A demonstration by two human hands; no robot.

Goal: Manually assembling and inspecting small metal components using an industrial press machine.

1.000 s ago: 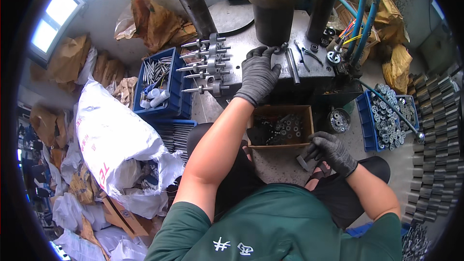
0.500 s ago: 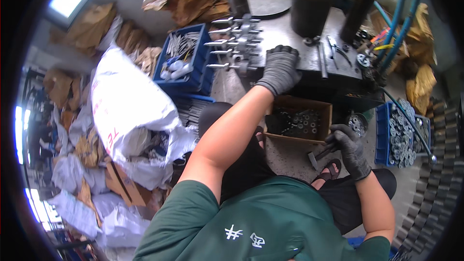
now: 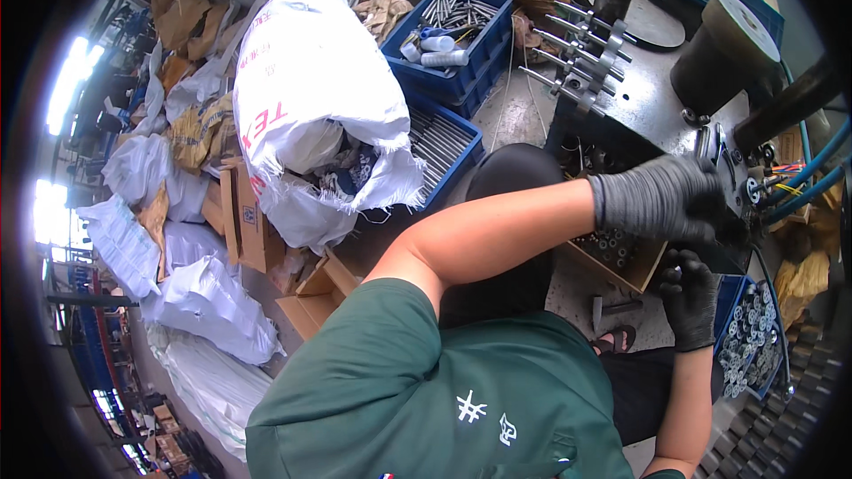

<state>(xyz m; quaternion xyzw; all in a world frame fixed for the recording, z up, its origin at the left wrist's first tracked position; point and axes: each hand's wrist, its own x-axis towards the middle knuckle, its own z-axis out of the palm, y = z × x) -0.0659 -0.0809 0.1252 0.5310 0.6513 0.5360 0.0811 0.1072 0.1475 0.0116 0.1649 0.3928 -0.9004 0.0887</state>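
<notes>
Both my hands wear dark grey gloves. My left hand (image 3: 661, 200) reaches across to the right, over the front edge of the metal bench (image 3: 652, 111); its fingers are blurred and partly hidden. Just below it, my right hand (image 3: 692, 302) is raised with curled fingers; whatever they may hold is too small to make out. A hammer (image 3: 614, 309) is low down to the left of my right hand, apart from it. Under my left forearm an open cardboard box (image 3: 652, 268) holds small metal rings. A fixture with several metal rods (image 3: 581, 62) stands on the bench's left side.
A thick metal cylinder (image 3: 723, 53) and dark posts rise from the bench. Blue crates (image 3: 484, 84) with metal rods stand left of it, beside a large white sack (image 3: 315, 62). Another blue crate (image 3: 732, 288) with metal discs is at right. Blue hoses (image 3: 812, 173) hang nearby.
The view has turned, so the scene sits differently. My left hand has left the bench top beside the rod fixture and come over near my right hand. The hammer now lies apart from my right hand.
</notes>
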